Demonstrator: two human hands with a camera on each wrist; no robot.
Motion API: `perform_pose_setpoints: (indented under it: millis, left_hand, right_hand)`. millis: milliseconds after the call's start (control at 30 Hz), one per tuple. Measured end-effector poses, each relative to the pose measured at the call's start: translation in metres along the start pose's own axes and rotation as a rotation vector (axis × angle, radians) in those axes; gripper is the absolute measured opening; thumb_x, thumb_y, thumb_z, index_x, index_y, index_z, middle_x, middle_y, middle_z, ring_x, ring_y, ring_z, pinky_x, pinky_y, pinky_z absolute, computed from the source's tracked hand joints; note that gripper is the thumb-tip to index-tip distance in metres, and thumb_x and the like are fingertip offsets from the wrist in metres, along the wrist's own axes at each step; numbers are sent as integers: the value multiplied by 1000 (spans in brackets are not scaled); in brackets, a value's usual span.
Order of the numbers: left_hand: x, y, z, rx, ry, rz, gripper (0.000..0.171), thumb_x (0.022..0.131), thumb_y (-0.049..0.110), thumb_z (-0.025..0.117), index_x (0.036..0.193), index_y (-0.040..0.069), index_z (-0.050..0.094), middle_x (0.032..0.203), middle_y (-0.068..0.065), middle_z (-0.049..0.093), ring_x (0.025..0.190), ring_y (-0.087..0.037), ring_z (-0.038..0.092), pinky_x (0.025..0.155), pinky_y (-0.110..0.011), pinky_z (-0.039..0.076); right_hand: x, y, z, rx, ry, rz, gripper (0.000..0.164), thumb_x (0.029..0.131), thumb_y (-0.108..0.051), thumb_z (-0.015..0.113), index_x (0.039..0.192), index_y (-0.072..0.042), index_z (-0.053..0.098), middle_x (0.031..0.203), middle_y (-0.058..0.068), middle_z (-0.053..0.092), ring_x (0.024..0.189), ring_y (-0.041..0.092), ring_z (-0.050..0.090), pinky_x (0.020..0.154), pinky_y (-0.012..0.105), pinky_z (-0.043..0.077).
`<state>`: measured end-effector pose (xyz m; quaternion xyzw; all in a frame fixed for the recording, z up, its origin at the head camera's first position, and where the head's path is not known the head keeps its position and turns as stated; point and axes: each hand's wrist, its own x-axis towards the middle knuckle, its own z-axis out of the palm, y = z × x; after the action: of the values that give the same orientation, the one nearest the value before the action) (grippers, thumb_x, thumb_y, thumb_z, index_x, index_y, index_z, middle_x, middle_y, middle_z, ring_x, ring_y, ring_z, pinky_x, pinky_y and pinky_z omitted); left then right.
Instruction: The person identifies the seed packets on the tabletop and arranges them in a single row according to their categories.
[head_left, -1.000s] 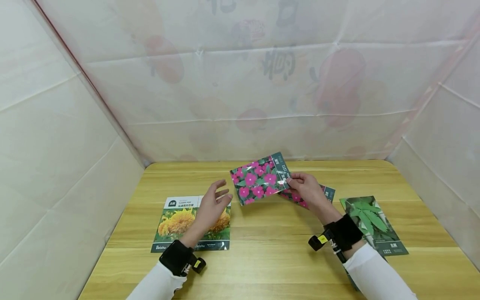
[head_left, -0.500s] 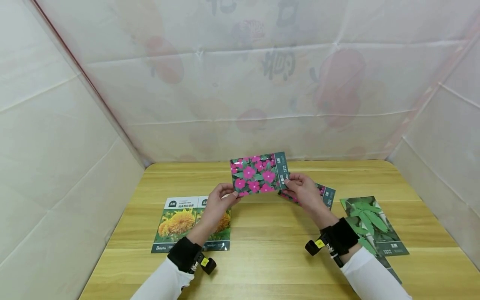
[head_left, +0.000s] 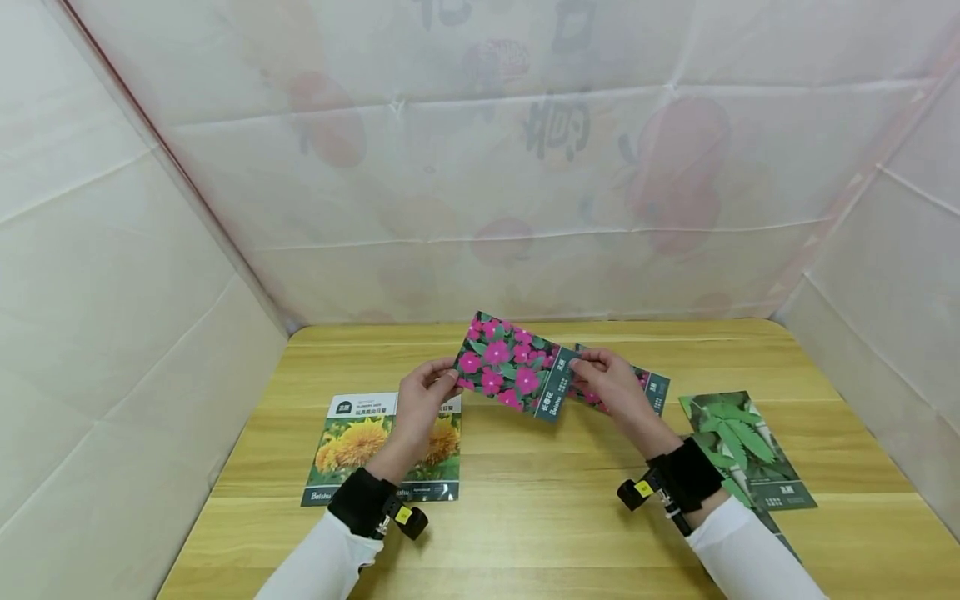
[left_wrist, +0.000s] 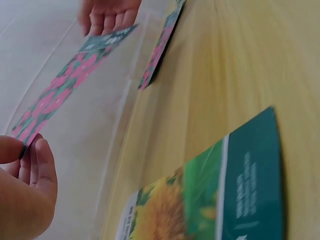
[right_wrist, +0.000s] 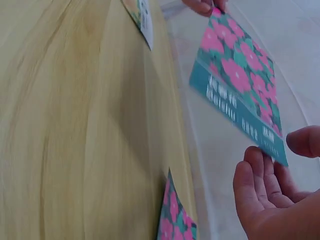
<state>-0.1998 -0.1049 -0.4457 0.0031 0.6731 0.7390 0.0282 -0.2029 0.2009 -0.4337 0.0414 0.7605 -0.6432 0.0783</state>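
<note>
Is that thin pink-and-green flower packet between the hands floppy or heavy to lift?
The packet is probably fairly stiff: it looks flat, not saggy. It's likely light too: the left hand pinches just one corner.

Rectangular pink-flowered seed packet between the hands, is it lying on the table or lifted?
Lifted: both wrist views show the pink-flowered packet apart from the yellowish wooden table, one end in the left hand's grip.

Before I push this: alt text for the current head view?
A person's left hand pinches a tilted pink periwinkle packet above a wooden table, the right hand at its other end. Another periwinkle packet lies partly hidden by the right hand; two sunflower packets lie left, overlapping green-leaf packets right.
</note>
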Motion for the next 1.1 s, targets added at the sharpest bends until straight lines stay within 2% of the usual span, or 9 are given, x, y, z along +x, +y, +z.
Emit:
perform_pose_setpoints:
  millis: [133,233,433,500,633,733,867,967,1100]
  left_hand:
    - [2,6,-8,6,-13,10,30,107,9,60,135,-1,63,117,-16,65,100,-18,68,107,-53,54]
    - [4,9,-14,28,-28,15,32,107,9,60,137,-2,61,116,-16,66,99,-17,68,107,-53,54]
    - [7,13,-20,84,-74,23,33,107,10,59,140,2,58,114,-16,65,100,-20,68,102,-39,59]
    - [7,13,-20,102,-87,24,34,108,12,59,140,3,58,116,-16,66,102,-21,67,101,-37,59]
    - [6,15,-19,118,-107,-3,37,108,14,60,143,5,55,122,-17,65,109,-23,65,104,-36,56]
    - [1,25,-15,121,-123,-20,38,108,9,57,145,2,53,123,-23,65,113,-27,63,107,-37,54]
    - [2,21,-13,125,-137,-6,37,108,7,56,145,2,54,120,-23,66,113,-27,64,108,-37,54]
    - [9,7,-14,118,-139,9,37,108,10,58,144,5,55,119,-19,67,113,-25,64,106,-36,55]
    - [8,4,-10,119,-146,35,37,108,11,58,144,4,55,119,-21,67,113,-28,64,106,-39,55]
  right_hand:
    - [-3,1,-3,-82,-21,-71,59,105,-42,62,144,0,52,129,20,62,117,31,63,108,53,53]
    - [-3,2,-2,-141,-48,-129,55,106,-40,62,141,2,56,130,23,62,120,36,61,106,55,53]
    - [-2,4,10,-349,-115,-213,39,107,-31,61,131,0,67,119,19,69,110,33,65,92,45,59]
    - [-2,5,15,-387,-150,-232,36,108,-29,61,129,-1,68,115,19,70,106,33,67,88,41,60]
    - [-5,3,24,-400,-186,-225,34,107,-28,62,126,-1,70,110,18,71,102,35,67,84,39,59]
    - [-6,2,28,-362,-204,-187,33,106,-27,63,127,-2,70,109,17,72,102,35,67,88,47,60]
    - [-6,3,33,-304,-230,-170,30,106,-22,64,125,1,71,106,14,73,100,36,68,91,54,61]
    - [-5,4,38,-288,-222,-150,27,105,-19,65,120,2,73,101,9,74,97,35,70,89,51,63]
    - [-3,9,41,-265,-195,-112,25,104,-15,65,118,4,74,97,7,74,91,27,72,85,43,65]
